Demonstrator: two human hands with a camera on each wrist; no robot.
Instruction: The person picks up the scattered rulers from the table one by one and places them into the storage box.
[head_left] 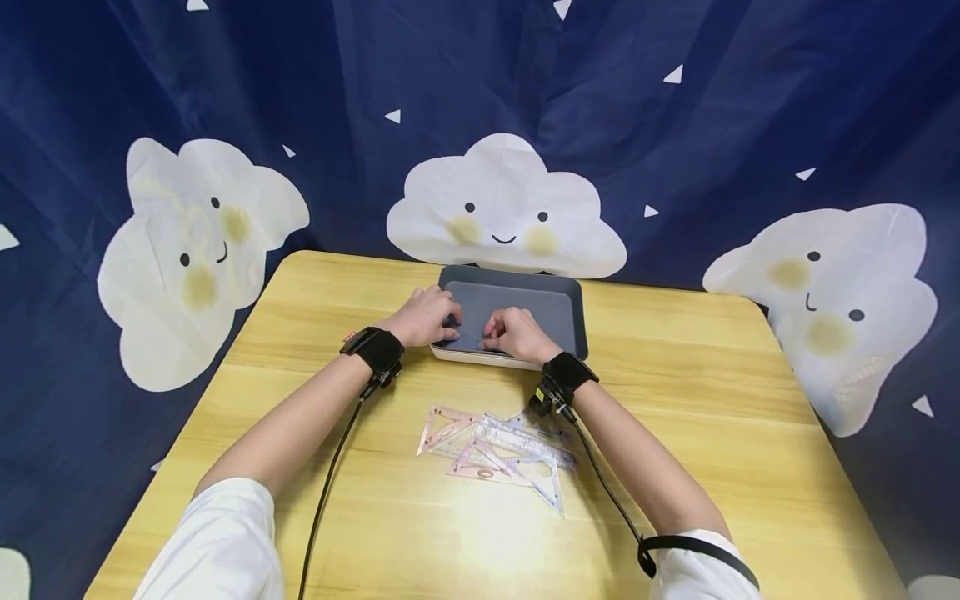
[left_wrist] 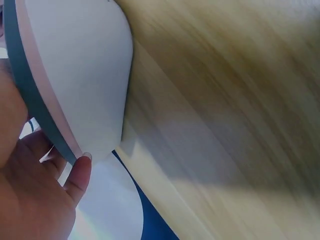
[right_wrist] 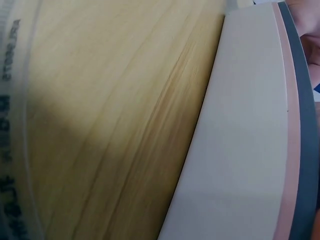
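Observation:
A shallow tray [head_left: 517,297] with a dark grey inside stands at the back of the table. The left wrist view shows its pale outer wall [left_wrist: 80,75] and pink band. My left hand [head_left: 426,318] reaches over the tray's near left corner, fingers and thumb bent toward each other. Its thumb [left_wrist: 79,179] appears at the corner of the rim. Over the near side, my right hand [head_left: 519,335] has its fingertips drawn together above the tray floor. Whether either hand holds something thin or clear cannot be told; the right wrist view mostly shows the tray wall [right_wrist: 235,125].
In front of the tray lies an overlapping pile of clear set squares [head_left: 483,477] and a ruler [head_left: 525,442], tinted pink and blue. Black cables [head_left: 327,483] run from both wrist cameras. A dark blue curtain [head_left: 337,200] with clouds hangs behind the wooden table [head_left: 675,367].

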